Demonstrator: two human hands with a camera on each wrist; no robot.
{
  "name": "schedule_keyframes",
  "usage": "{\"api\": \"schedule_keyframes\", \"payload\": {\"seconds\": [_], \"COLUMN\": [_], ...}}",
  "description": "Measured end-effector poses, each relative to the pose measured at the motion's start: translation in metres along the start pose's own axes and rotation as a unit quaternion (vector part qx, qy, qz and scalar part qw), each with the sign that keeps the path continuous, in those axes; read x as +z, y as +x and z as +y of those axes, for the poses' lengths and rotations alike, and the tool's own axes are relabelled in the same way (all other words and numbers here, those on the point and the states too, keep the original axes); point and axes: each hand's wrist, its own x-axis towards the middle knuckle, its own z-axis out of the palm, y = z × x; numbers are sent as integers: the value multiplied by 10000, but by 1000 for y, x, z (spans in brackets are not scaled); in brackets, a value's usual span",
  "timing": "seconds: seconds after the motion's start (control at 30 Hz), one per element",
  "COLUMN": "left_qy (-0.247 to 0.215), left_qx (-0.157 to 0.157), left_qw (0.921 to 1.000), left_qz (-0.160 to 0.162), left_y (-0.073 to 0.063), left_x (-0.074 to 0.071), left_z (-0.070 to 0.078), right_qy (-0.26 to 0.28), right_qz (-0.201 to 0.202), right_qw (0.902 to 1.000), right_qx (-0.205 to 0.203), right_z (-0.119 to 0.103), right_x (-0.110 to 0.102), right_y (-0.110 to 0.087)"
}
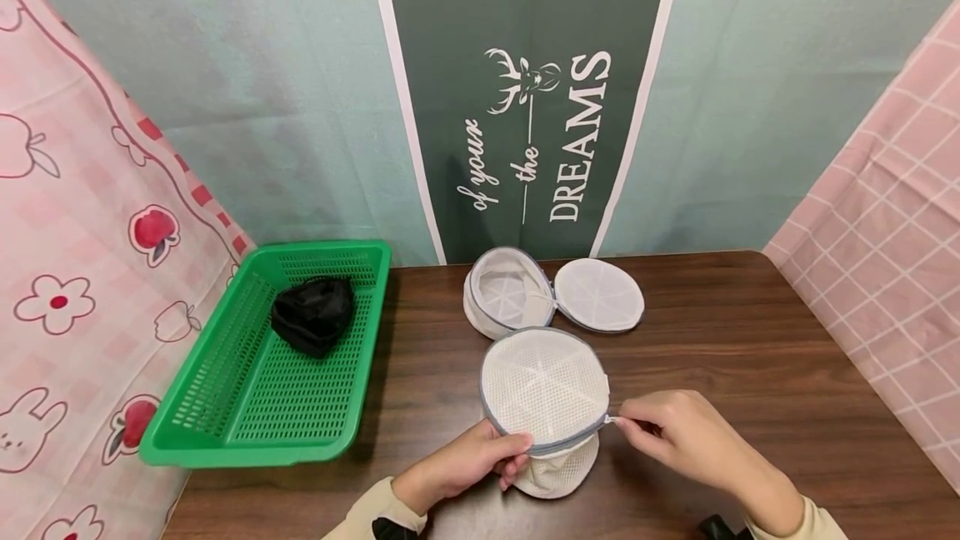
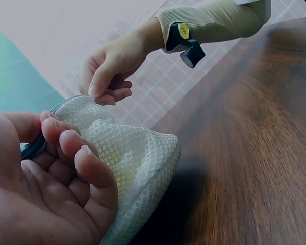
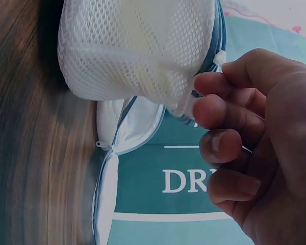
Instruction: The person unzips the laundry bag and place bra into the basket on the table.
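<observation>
A round white mesh laundry bag (image 1: 545,386) with a grey zipper round its lid stands tilted in front of me, its lid lying over the top. My left hand (image 1: 480,457) pinches the zipped rim at the near left, thumb on top, fingers curled beneath. At the right side of the rim, my right hand (image 1: 678,432) pinches the small white zipper pull (image 3: 220,57) between thumb and forefinger. Through the mesh side (image 2: 127,163) something pale yellowish shows faintly; its kind is unclear. Behind it sits a second mesh laundry bag (image 1: 480,315), its round lid (image 1: 600,294) folded out to the right.
A green plastic basket (image 1: 367,357) stands on the left of the brown wooden table (image 1: 720,340), with a crumpled black cloth item (image 1: 313,315) inside. A printed green curtain (image 1: 322,107) hangs along the back edge, and pink patterned cloths hang at both sides.
</observation>
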Motion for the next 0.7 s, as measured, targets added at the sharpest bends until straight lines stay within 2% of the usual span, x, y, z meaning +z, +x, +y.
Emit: {"api": "schedule_keyframes", "payload": {"seconds": [0.33, 0.7], "left_qy": [-39, -81], "left_qx": [-33, -20], "left_qw": [10000, 10000], "left_qz": [-21, 22], "left_y": [-1, 5], "left_x": [-1, 0], "left_z": [1, 1], "right_qy": [-231, -514], "right_qz": [115, 315], "right_qw": [9993, 9966], "right_qx": [267, 562], "right_z": [4, 7], "right_x": [-1, 4], "right_y": [1, 1]}}
